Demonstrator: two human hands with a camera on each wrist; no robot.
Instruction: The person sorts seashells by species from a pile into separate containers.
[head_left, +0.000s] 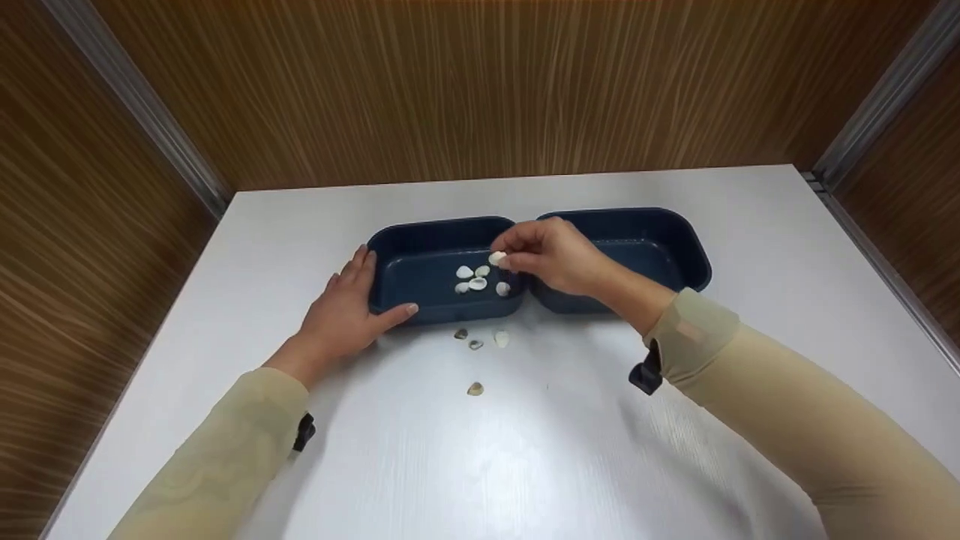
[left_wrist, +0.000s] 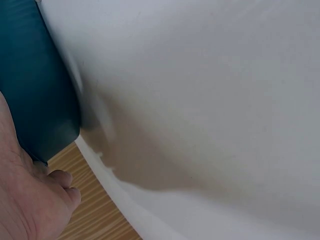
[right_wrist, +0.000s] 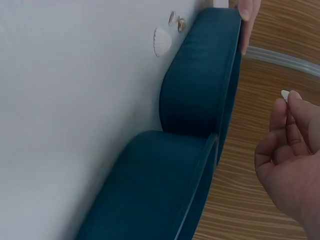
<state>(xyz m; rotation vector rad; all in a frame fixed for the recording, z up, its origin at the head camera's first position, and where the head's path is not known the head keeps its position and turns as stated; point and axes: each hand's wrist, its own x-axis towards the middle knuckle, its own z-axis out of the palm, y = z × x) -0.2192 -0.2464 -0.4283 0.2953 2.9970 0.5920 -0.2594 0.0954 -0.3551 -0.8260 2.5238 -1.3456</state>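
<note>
My right hand point(head_left: 562, 255) pinches a white seashell point(head_left: 497, 259) between thumb and fingertips, above the right end of the left blue bin point(head_left: 420, 225). The right wrist view shows the shell's pale edge point(right_wrist: 285, 95) poking out from the fingertips. Several white shells point(head_left: 478, 283) lie on that bin's floor. My left hand point(head_left: 341, 311) rests against the bin's left end, fingers laid along the side and thumb across the near rim. On the table in front lie a white ribbed shell point(head_left: 502, 339), two small brownish shells point(head_left: 461, 334) and a tan shell point(head_left: 475, 389) nearer to me.
A second blue bin point(head_left: 686, 232) stands end to end with the first, on the right; my right forearm crosses over its near side. Both are on a white table point(head_left: 375, 465). Wood-grain panels point(head_left: 465, 90) rise behind the table and at both sides.
</note>
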